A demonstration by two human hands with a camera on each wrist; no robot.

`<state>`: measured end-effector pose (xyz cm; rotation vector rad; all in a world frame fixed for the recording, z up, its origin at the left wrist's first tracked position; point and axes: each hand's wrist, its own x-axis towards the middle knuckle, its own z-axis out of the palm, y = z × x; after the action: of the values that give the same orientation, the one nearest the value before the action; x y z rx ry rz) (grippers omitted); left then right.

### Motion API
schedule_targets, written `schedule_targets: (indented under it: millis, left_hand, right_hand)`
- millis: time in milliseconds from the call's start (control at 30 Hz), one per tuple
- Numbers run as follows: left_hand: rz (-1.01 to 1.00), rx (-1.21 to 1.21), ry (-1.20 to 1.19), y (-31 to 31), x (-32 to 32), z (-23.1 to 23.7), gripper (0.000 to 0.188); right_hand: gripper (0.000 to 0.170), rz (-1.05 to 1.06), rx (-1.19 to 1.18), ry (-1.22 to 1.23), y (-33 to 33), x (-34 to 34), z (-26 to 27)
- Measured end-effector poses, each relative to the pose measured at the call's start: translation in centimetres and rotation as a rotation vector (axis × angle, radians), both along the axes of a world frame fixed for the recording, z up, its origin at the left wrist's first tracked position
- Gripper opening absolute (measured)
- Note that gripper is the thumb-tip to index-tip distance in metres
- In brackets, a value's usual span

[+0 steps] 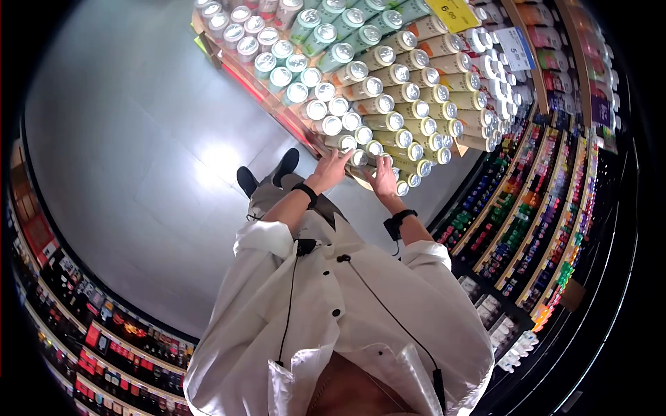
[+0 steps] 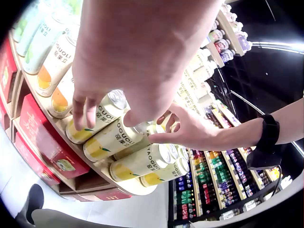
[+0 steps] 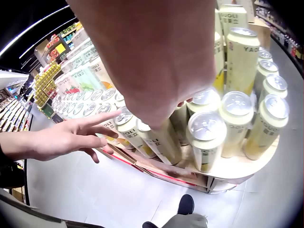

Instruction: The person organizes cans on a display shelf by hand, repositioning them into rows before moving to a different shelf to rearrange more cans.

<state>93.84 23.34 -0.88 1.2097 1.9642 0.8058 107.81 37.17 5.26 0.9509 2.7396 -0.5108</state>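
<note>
At the near end of a drinks display (image 1: 286,114), the head view shows pale yellow cans (image 1: 397,139) at the fingertips of the left hand (image 1: 329,173) and right hand (image 1: 383,182), both arms reaching forward. From the left wrist, cans stand beneath the left hand; the right hand's thumb extends beside them. From the right wrist, the left hand's fingers are spread and empty, index straight against a can; the right hand bends down over cans, its grip hidden, so I cannot tell whether it holds one.
</note>
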Motion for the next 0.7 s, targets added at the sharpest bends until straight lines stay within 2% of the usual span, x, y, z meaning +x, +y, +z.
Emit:
schedule_targets:
  millis: [67, 100, 167, 233, 300, 333, 400, 700]
  left_hand:
    - [-0.044, 0.113, 0.155, 0.3, 0.7, 0.1, 0.06]
    - [-0.057, 0.118, 0.163, 0.7, 0.7, 0.7, 0.06]
    - [-0.222, 0.063, 0.049, 1.5, 1.1, 2.0, 0.057]
    - [-0.245, 0.083, 0.087, 2.5, 1.9, 1.5, 0.054]
    - [-0.224, 0.043, 0.089, 3.1, 2.8, 1.1, 0.055]
    - [-0.228, 0.039, 0.083, 3.2, 3.0, 0.9, 0.055]
    - [-0.266, -0.113, 0.016, 3.4, 2.9, 0.2, 0.057]
    - [-0.158, -0.024, -0.092, 1.1, 2.0, -1.0, 0.059]
  right_hand:
    - [0.064, -0.034, 0.087, -0.04, 0.3, 2.4, -0.5]
    - [0.064, -0.047, 0.09, -0.031, 0.5, 3.0, -1.0]
    - [0.068, -0.116, -0.042, -0.276, 0.8, 4.5, -1.9]
    - [0.07, -0.104, 0.002, -0.263, 0.7, 4.6, -2.2]
    - [0.071, -0.045, 0.076, -0.384, 0.8, 4.7, -2.4]
    - [0.065, -0.015, 0.128, -0.363, 0.7, 4.6, -2.3]
    - [0.062, 0.007, 0.133, -0.32, 1.1, 5.2, -2.8]
    - [0.053, 0.097, 0.079, -0.195, 2.2, 5.6, -2.9]
